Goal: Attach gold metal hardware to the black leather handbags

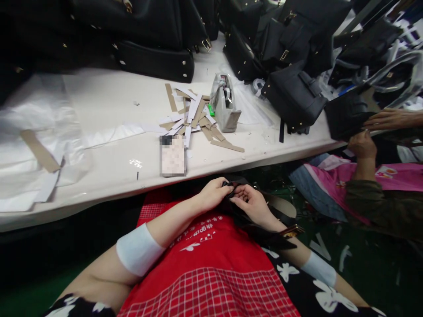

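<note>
A black handbag [264,234] with a gold metal fitting lies on my lap, over the red apron, close to the table edge. My left hand [213,193] is closed on a bit of its black edge, the thumb pressed on top. Right beside it, my right hand [251,203] pinches the same black material with curled fingers. The tips of both hands nearly meet, and what exactly lies between them is too dark to make out. The rest of the bag is partly hidden under my right forearm.
On the white table [99,99] are cardboard strips [198,112], a tape dispenser [228,105] and a blurred-out rectangular thing [173,156]. Black handbags [294,97] line the back. Plastic sheeting [71,132] lies left. At right, a co-worker's hands [363,145] handle another black bag.
</note>
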`<state>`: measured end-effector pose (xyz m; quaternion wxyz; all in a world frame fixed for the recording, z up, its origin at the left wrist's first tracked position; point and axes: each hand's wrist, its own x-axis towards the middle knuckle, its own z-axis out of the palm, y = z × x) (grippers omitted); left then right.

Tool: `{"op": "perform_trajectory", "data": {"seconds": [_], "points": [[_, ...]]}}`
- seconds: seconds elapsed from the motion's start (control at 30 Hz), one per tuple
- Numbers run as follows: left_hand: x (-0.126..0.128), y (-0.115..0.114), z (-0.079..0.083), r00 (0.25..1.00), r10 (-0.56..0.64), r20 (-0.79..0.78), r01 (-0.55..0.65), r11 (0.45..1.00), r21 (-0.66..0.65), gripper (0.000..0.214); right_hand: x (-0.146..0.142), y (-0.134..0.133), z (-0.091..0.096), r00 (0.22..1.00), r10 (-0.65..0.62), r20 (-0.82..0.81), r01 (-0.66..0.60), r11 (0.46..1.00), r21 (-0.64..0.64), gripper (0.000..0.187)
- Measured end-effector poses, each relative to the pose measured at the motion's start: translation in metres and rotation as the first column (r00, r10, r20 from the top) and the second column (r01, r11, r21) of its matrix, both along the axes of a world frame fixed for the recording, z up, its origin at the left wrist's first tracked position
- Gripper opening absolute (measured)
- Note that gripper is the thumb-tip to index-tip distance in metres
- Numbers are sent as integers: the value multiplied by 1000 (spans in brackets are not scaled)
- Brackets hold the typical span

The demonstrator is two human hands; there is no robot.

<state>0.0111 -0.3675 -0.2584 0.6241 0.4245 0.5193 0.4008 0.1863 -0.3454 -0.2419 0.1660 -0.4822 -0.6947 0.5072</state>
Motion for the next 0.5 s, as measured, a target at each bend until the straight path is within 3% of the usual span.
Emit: {"op": "perform_trajectory", "data": {"seconds": [0.1, 0.17, 0.37, 0.5], "points": [[-1, 3, 0, 996, -19, -85, 23, 999, 43, 9, 1, -1, -3, 989, 131, 70, -138, 985, 103, 15], [-4, 4, 0, 984, -24, -175, 34, 998, 53, 12, 2, 0, 0, 974, 207, 93, -221, 956, 195, 21], [-17, 5, 0, 930, -40, -366, 52, 998, 21, 13, 12, 8, 9, 992, 58, 114, -94, 936, 339, 31], [-16, 5, 0, 914, -54, -402, 63, 998, 11, 16, 8, 13, 12, 917, 98, 386, -273, 860, 431, 26]]}}
